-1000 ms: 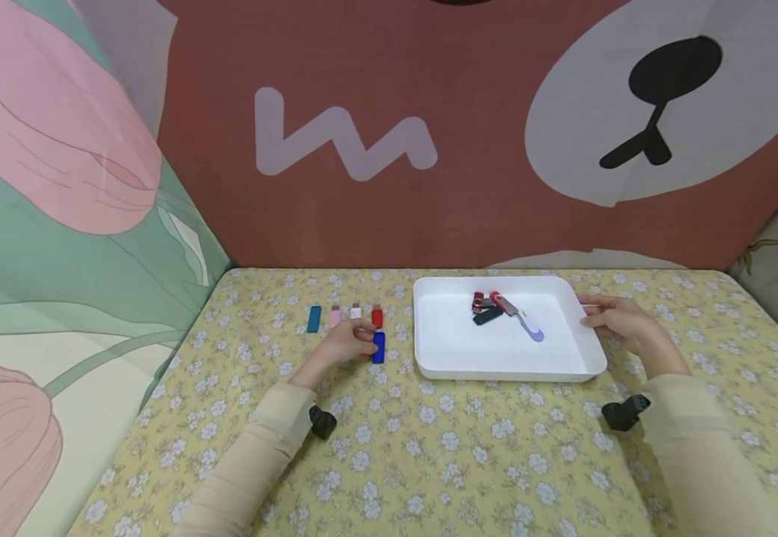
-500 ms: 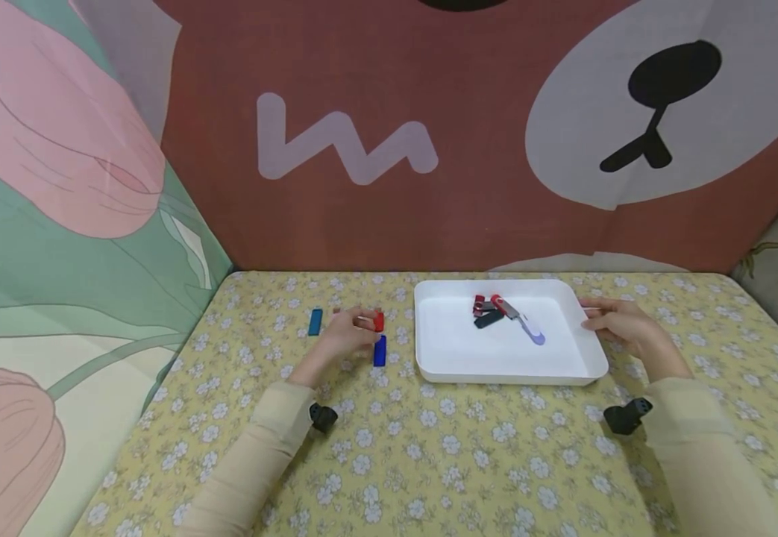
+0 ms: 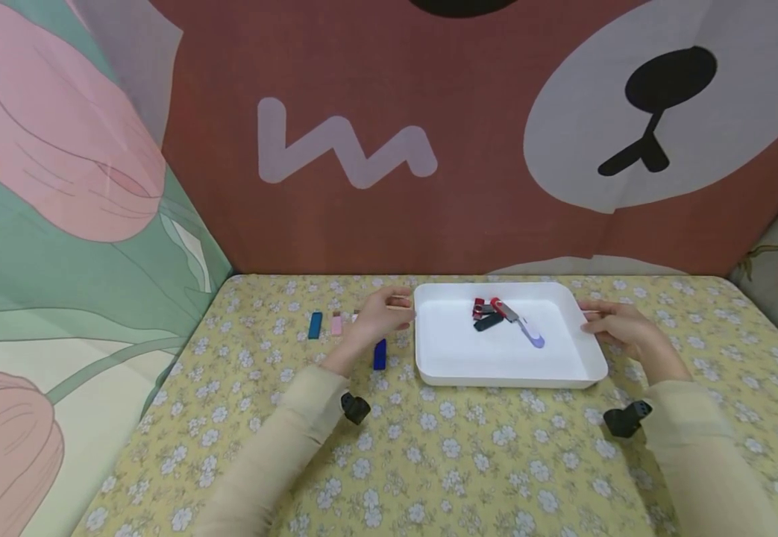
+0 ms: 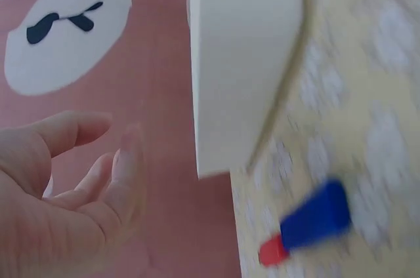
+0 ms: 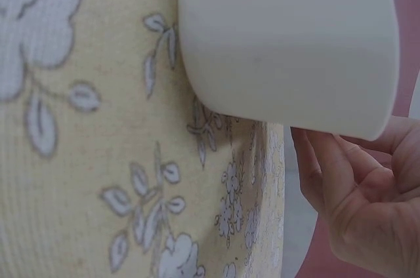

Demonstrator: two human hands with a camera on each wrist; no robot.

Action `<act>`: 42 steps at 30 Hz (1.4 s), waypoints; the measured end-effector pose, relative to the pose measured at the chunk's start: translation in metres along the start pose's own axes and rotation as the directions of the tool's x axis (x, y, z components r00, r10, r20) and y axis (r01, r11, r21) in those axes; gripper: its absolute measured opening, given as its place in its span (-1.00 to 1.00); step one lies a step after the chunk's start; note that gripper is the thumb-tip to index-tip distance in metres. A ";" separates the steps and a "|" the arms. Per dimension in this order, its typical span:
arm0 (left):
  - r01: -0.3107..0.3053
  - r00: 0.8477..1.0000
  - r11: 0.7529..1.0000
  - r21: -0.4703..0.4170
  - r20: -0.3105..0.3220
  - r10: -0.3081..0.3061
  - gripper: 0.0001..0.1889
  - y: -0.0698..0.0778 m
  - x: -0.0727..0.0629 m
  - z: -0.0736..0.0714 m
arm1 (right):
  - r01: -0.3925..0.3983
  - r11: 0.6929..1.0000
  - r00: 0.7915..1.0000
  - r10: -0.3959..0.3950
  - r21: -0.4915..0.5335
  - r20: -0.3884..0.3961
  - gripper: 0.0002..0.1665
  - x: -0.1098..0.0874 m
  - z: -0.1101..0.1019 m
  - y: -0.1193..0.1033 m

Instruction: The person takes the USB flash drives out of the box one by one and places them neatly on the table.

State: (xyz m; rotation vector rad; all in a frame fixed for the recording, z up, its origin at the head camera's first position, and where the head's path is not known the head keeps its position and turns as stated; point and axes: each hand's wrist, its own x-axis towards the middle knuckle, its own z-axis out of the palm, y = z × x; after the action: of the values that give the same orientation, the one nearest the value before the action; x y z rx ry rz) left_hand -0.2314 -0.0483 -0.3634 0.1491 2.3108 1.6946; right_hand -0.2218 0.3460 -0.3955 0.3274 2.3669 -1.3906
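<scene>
My left hand (image 3: 380,312) hovers beside the left end of a white plastic tray (image 3: 482,365), thumb and fingers spread with nothing between them in the left wrist view. My right hand (image 3: 623,328) grips the tray's right wall at the rim. Inside the tray lie several USB flash drives: a red-and-silver one (image 3: 504,309), a black one (image 3: 489,321) and a lilac one (image 3: 532,333). Beneath my left forearm a blue USB flash drive (image 3: 380,354) rests on the cloth. A red one (image 4: 273,252) touches or overlaps its end in the left wrist view.
Left of the tray, a teal USB flash drive (image 3: 315,325) and a pink one (image 3: 336,324) lie in a row, with another partly hidden by my left hand. A yellow floral cloth (image 3: 462,462) covers the table. A printed curtain (image 3: 362,224) hangs behind its far edge.
My left hand has left the blue USB flash drive and moved right and away from me, up to the tray's left edge. The right hand stays on the tray.
</scene>
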 end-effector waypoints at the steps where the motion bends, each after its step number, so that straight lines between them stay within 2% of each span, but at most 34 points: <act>1: -0.004 1.000 1.000 -0.003 -0.001 0.004 -0.53 0.003 0.000 0.005 | -0.002 1.000 1.000 0.002 0.000 -0.002 -0.19 0.000 0.000 0.000; 9: -0.031 0.999 0.999 -0.033 0.014 0.032 -0.57 0.017 0.011 0.047 | 0.011 1.000 1.000 -0.011 0.005 0.005 -0.18 -0.001 -0.001 -0.001; 16: -0.042 0.999 0.999 -0.029 0.029 0.043 -0.58 0.017 0.021 0.082 | 0.013 1.000 1.000 -0.013 -0.006 0.008 -0.19 -0.002 0.000 -0.002; 21: -0.065 0.997 0.996 -0.061 0.039 0.067 -0.60 0.016 0.026 0.103 | 0.001 1.000 1.000 -0.001 -0.010 0.002 -0.19 0.000 0.000 -0.002; 32: -0.051 0.998 0.994 -0.095 0.016 0.053 -0.62 0.019 0.034 0.135 | -0.011 1.000 1.000 0.011 -0.022 0.007 -0.19 0.001 -0.001 -0.002; 42: -0.053 0.999 0.997 -0.051 -0.003 0.053 -0.61 0.018 0.038 0.155 | -0.009 0.999 1.000 0.010 -0.036 0.020 -0.18 -0.001 -0.001 -0.002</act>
State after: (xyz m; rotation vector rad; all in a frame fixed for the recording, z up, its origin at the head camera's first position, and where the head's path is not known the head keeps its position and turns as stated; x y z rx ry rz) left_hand -0.2260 0.1092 -0.3954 0.1998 2.2815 1.7785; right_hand -0.2223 0.3461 -0.3927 0.3130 2.3680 -1.3399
